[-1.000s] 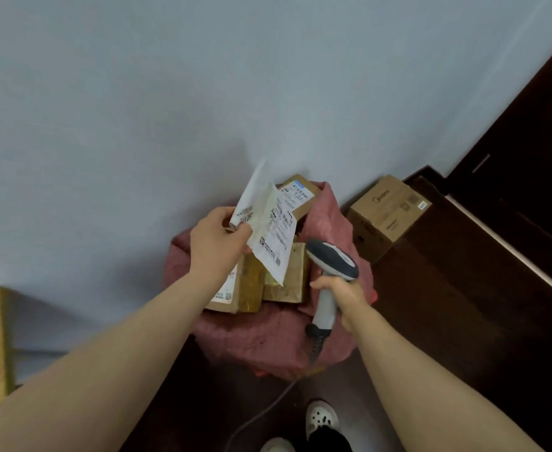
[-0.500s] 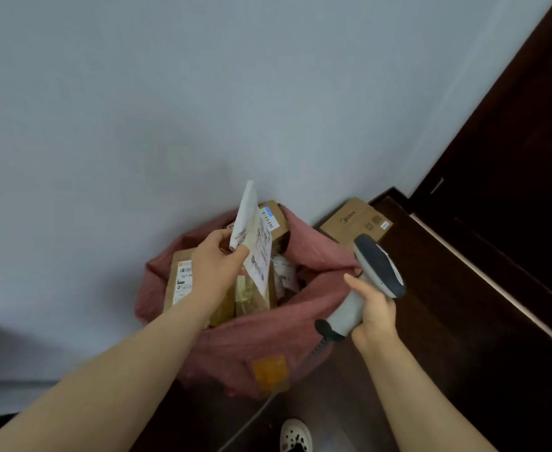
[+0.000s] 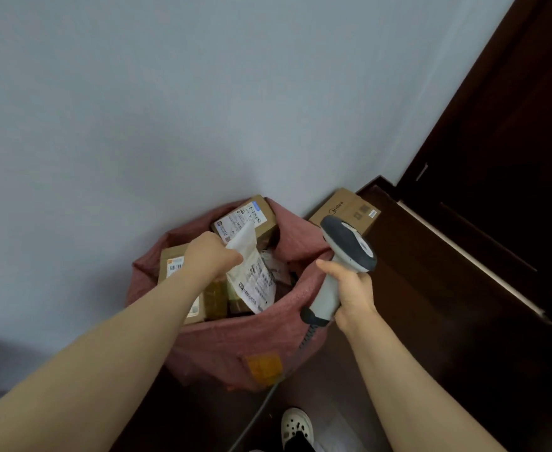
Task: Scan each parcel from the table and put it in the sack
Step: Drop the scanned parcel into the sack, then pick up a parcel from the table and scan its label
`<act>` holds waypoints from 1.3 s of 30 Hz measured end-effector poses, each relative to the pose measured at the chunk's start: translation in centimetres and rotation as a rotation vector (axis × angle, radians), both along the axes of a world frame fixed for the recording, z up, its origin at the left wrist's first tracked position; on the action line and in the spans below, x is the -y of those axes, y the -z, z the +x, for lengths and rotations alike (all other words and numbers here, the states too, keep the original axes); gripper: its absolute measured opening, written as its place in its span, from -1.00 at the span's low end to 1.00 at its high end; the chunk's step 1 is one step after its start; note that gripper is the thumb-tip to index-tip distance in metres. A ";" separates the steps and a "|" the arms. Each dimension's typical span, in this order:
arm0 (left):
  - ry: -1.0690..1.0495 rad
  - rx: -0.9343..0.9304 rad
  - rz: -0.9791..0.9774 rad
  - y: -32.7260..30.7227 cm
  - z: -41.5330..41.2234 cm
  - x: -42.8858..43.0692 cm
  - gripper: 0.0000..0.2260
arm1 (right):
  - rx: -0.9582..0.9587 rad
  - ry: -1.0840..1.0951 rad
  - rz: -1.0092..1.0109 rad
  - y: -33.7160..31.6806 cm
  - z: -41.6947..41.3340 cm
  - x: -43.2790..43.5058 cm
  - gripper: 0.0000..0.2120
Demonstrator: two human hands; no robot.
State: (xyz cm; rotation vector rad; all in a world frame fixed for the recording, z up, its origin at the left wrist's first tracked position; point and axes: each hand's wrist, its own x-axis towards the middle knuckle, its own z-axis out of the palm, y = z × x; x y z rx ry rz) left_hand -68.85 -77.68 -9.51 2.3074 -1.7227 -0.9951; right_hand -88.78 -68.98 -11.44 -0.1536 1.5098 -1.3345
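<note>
The left hand [image 3: 212,257] pinches the flat white parcel [image 3: 253,278] in its fingers by the top edge, so it hangs into the mouth of the red sack [image 3: 235,340] — among boxes [image 3: 255,216] packed there. The right hand [image 3: 353,290] grips the scanner [image 3: 346,246] by its handle, held aside, probably to keep the opening free.

Cardboard boxes [image 3: 263,220] crowd the red sack [image 3: 222,350] — only a small dark gap is free by its right rim.
</note>
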 end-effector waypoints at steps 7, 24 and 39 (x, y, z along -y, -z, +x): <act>-0.078 -0.283 0.103 3.5 -3.2 -0.1 -0.83 | 0.041 -0.007 -0.009 0.7 0.0 -1.0 -0.58; 0.370 -0.046 0.093 5.6 -1.3 -5.3 -0.51 | -0.072 0.022 0.052 0.1 2.4 -4.2 -0.69; 0.415 0.126 -0.063 0.3 8.0 -17.1 -0.43 | 0.041 -0.182 -0.085 -4.9 10.9 -16.1 -0.86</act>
